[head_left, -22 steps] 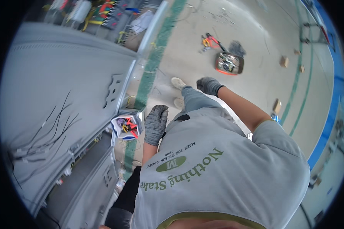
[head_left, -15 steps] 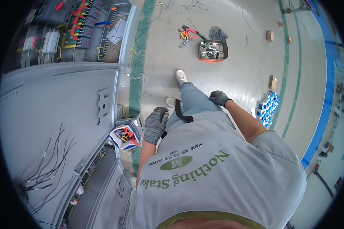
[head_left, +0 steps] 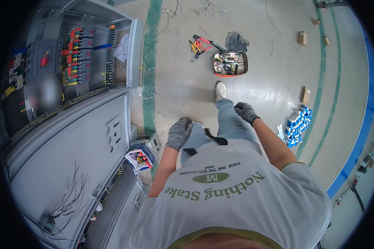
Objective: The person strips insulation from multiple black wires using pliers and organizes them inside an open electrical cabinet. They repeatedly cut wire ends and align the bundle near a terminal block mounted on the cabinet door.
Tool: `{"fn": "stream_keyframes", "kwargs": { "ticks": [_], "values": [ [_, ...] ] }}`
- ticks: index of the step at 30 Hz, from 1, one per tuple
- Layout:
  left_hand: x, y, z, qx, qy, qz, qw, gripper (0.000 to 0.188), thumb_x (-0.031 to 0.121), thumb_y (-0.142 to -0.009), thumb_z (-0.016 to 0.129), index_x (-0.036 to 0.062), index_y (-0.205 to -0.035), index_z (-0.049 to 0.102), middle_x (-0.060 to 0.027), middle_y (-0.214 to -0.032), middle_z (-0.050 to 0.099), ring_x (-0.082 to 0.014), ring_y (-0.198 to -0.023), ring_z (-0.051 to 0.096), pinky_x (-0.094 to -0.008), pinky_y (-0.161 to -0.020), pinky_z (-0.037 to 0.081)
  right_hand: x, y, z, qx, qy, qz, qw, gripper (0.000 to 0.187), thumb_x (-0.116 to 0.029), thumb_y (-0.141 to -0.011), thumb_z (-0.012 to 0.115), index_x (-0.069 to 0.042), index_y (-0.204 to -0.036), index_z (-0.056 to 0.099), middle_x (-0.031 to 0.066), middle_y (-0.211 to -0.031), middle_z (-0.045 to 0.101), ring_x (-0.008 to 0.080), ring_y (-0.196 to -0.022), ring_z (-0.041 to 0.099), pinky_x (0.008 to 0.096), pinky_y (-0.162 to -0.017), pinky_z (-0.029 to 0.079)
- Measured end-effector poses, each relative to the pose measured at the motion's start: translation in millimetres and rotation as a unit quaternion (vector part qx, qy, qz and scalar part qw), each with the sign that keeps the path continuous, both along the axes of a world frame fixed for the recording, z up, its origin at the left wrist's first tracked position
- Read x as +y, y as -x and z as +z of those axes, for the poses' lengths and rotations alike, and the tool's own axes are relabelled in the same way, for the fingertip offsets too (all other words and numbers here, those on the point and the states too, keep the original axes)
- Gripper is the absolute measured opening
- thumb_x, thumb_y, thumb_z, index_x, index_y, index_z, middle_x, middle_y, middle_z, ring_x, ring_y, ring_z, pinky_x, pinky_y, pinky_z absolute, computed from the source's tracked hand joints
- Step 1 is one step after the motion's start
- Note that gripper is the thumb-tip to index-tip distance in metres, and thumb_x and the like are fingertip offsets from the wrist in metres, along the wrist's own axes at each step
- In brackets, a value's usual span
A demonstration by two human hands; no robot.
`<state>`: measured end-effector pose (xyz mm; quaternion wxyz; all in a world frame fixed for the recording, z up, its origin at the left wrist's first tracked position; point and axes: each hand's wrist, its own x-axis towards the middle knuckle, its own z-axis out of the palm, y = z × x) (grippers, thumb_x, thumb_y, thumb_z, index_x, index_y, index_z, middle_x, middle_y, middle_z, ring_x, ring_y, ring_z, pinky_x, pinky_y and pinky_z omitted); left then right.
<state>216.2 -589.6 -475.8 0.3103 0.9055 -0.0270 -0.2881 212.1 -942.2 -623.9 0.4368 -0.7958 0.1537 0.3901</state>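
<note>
Both my hands wear grey work gloves and hang in front of me at thigh height. My left hand (head_left: 180,133) is beside my left thigh, back upward, its fingers loosely bent with nothing seen in them. Nearest to it is a white container (head_left: 133,164) with red- and yellow-handled tools, by the cabinet. My right hand (head_left: 246,113) hangs beside my right leg, fingers slightly curled, and no object shows in it. On the floor ahead stands an open tool bag (head_left: 245,65) full of hand tools. Pliers and cutters (head_left: 199,46) with red and yellow handles lie next to it.
At the left stands an open grey cabinet (head_left: 134,58) with breakers and wiring. Its door panel (head_left: 87,141) has black wires (head_left: 72,199) hanging off. A dark grey bundle (head_left: 237,41) lies behind the bag. Blue-and-white boxes (head_left: 299,126) and cardboard boxes (head_left: 302,38) are on the right.
My view has shifted, and the cabinet's breakers show more. My right foot has come forward while the left has dropped back. Both hands remain at my sides with nothing seen in them.
</note>
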Motion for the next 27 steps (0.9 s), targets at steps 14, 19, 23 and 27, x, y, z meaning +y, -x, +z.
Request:
{"fn": "stream_keyframes", "kwargs": {
  "ticks": [14, 19, 23, 27],
  "values": [
    [-51, -137, -252, 0.166, 0.087, 0.068, 0.98, 0.018, 0.017, -0.089, 0.061, 0.0031, -0.1, 0.063, -0.0118, -0.084, 0.067, -0.0211, -0.077, 0.063, -0.0341, -0.074, 0.05, -26, -33, -73, -0.077, 0.124, 0.048, 0.988, 0.031, -0.019, -0.081, 0.065, -0.009, -0.11, 0.061, 0.0136, -0.113, 0.061, 0.034, -0.108, 0.055, 0.0425, -0.096, 0.044],
    [-23, -196, -438, 0.125, 0.006, 0.117, 0.985, 0.018, 0.018, -0.089, 0.062, 0.0026, -0.098, 0.064, -0.0093, -0.081, 0.067, -0.0169, -0.069, 0.06, -0.0305, -0.068, 0.05, 13, -23, -105, -0.096, 0.142, 0.13, 0.977, 0.043, -0.022, -0.08, 0.064, -0.01, -0.12, 0.057, 0.0118, -0.128, 0.054, 0.034, -0.126, 0.043, 0.048, -0.103, 0.036],
    [-39, -254, -511, 0.093, 0.002, 0.121, 0.988, 0.021, 0.021, -0.088, 0.063, 0.0028, -0.099, 0.064, -0.0121, -0.083, 0.068, -0.0219, -0.074, 0.063, -0.0331, -0.071, 0.05, 26, -46, -115, -0.063, 0.143, 0.145, 0.977, 0.046, -0.024, -0.08, 0.064, -0.011, -0.123, 0.056, 0.0091, -0.132, 0.052, 0.0321, -0.13, 0.039, 0.0482, -0.106, 0.03],
    [-60, -303, -573, 0.072, -0.015, 0.124, 0.99, 0.024, 0.024, -0.086, 0.064, 0.0036, -0.1, 0.065, -0.016, -0.09, 0.069, -0.0298, -0.086, 0.065, -0.0371, -0.078, 0.05, 32, -64, -114, -0.038, 0.141, 0.145, 0.979, 0.043, -0.023, -0.08, 0.064, -0.012, -0.121, 0.058, 0.0048, -0.131, 0.053, 0.0302, -0.129, 0.04, 0.0494, -0.104, 0.03]
  ]
}}
